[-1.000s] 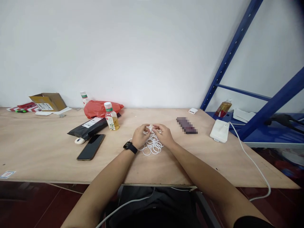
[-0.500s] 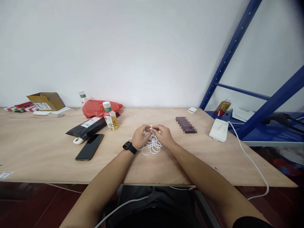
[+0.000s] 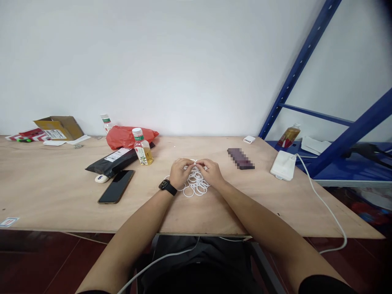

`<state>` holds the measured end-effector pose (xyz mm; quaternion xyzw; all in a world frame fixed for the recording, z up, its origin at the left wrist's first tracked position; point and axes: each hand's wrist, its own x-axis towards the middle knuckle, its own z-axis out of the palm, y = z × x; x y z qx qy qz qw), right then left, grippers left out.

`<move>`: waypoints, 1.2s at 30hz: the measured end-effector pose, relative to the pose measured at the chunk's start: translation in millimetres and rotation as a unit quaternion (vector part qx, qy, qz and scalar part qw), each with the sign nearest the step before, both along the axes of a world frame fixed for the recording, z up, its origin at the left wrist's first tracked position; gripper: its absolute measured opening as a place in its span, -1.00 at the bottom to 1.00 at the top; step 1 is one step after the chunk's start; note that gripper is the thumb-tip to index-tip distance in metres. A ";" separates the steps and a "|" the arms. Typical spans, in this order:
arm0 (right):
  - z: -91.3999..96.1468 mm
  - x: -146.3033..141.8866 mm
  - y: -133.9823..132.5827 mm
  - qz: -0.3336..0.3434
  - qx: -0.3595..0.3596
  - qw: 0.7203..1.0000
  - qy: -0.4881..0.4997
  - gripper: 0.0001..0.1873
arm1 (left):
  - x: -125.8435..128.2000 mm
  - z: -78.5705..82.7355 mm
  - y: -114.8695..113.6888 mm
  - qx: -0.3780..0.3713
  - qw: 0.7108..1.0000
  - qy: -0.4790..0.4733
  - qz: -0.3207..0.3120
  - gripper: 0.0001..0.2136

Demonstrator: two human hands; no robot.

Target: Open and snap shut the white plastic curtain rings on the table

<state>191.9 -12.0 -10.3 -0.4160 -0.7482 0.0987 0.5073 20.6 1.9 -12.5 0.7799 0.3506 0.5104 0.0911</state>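
Note:
A heap of several thin white rings [image 3: 196, 185] lies on the wooden table [image 3: 61, 192] in front of me. My left hand [image 3: 179, 172], with a black watch on its wrist, and my right hand [image 3: 211, 171] meet above the far side of the heap. The fingertips of both hands are pinched together on a small white ring [image 3: 194, 163] between them. Most of that ring is hidden by my fingers.
A black phone [image 3: 116, 186], a small white oval object [image 3: 101, 178], a black packet [image 3: 112, 160], a tea bottle [image 3: 141, 147] and a red bag [image 3: 128, 136] lie to the left. A white charger box [image 3: 283, 165] with a cable and a blue rack [image 3: 337, 139] stand to the right.
My hands have stayed pinched together over the rings, shifting only slightly. The view has tilted a little.

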 end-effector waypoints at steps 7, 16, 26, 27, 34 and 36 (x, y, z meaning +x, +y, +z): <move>1.4 -2.8 -0.2 0.009 -0.013 1.000 0.019 -0.83 | 4.3 1.0 -1.3 -0.006 1.000 0.004 0.022 -0.87; -1.7 24.4 22.0 -0.079 0.027 0.991 -0.104 -0.79 | 2.2 -5.4 3.5 -0.027 0.996 0.070 0.044 -0.87; -16.4 52.3 52.1 -0.160 -0.068 0.959 -0.224 -0.71 | 0.5 -11.7 7.6 -0.122 0.976 0.160 0.082 -0.85; -17.0 50.3 51.0 -0.139 -0.072 0.960 -0.231 -0.72 | 0.2 -11.7 7.8 -0.126 0.976 0.159 0.084 -0.85; -25.5 42.7 47.9 -0.040 -0.119 0.945 -0.301 -0.69 | -1.0 -14.3 8.5 -0.118 0.977 0.156 0.083 -0.84; -26.5 42.5 48.3 -0.057 -0.126 0.944 -0.300 -0.72 | -1.1 -15.7 9.1 -0.100 0.981 0.146 0.080 -0.85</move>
